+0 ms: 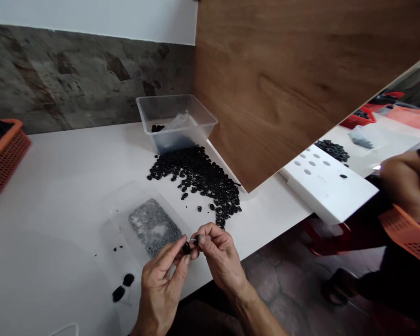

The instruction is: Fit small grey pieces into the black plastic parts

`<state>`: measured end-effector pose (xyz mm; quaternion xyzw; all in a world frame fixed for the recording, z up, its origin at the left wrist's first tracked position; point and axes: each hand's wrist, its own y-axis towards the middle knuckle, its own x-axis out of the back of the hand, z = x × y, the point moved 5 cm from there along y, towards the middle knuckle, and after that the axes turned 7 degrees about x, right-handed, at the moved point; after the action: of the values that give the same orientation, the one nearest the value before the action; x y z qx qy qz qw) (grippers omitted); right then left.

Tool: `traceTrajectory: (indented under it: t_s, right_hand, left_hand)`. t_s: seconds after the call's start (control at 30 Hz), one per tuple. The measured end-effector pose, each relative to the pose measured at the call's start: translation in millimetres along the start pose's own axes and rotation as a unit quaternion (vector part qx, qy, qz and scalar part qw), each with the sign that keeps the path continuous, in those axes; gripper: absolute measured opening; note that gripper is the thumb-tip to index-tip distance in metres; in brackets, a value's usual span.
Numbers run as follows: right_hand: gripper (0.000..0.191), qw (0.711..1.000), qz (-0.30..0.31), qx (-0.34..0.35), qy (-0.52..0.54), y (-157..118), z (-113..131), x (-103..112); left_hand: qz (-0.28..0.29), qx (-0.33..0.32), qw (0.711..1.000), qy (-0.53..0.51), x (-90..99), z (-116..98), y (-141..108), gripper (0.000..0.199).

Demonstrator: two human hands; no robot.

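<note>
Table (66, 186) — black piece (186, 248) in left hand (158, 282)

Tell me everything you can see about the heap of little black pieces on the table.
The heap is many small, mostly rounded black pieces, shiny, perhaps plastic. It lies loose on the white table, thickest before the clear bin and trailing toward the right hand, beside the wooden board. A few pieces lie scattered at its edge. Whether it touches bin or board is unclear.
</note>
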<state>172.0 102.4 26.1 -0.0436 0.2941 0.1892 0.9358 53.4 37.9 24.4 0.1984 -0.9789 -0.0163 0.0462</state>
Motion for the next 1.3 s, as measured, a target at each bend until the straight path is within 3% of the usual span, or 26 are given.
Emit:
traceTrajectory:
  t_s: [0.1, 0.23, 0.33, 0.43, 0.5, 0.6, 0.77, 1.03, 1.3]
  right_hand:
    - [0.014, 1.000, 0.006, -0.004, -0.017, 1, -4, -1]
    - [0.017, 0.998, 0.011, -0.017, -0.051, 2, -11, -1]
    - [0.018, 0.998, 0.014, -0.028, -0.056, 4, -15, -1]
    - [0.018, 0.998, 0.019, -0.023, -0.058, 6, -16, -2]
    - [0.018, 0.997, 0.027, -0.024, -0.065, 7, -18, -4]
    - [0.021, 0.996, 0.040, -0.040, -0.068, 7, -23, -6]
    - [0.022, 0.997, 0.026, -0.047, -0.064, 7, -30, -6]
    - [0.019, 0.997, 0.010, -0.041, -0.061, 11, -36, -6]
    - [0.016, 0.997, 0.005, -0.050, -0.051, 15, -37, -5]
  left_hand:
    - [0.034, 0.006, 0.999, -0.022, 3.0, 1, 2, 0.033]
    - [0.020, 0.059, 0.997, -0.054, 9.3, 9, 5, 0.027]
    - [0.023, 0.141, 0.981, -0.131, 13.9, 21, 7, 0.023]
    - [0.037, 0.240, 0.946, -0.216, 17.8, 31, 9, 0.022]
    - [0.044, 0.270, 0.934, -0.231, 19.8, 31, 12, 0.022]
    - [0.038, 0.273, 0.935, -0.224, 19.8, 27, 14, 0.020]
    - [-0.070, 0.239, 0.949, -0.193, 21.4, 23, 13, 0.018]
    - [-0.054, 0.280, 0.936, -0.207, 20.9, 35, 13, 0.027]
    - [-0.128, 0.285, 0.928, -0.202, 35.7, 41, 11, 0.026]
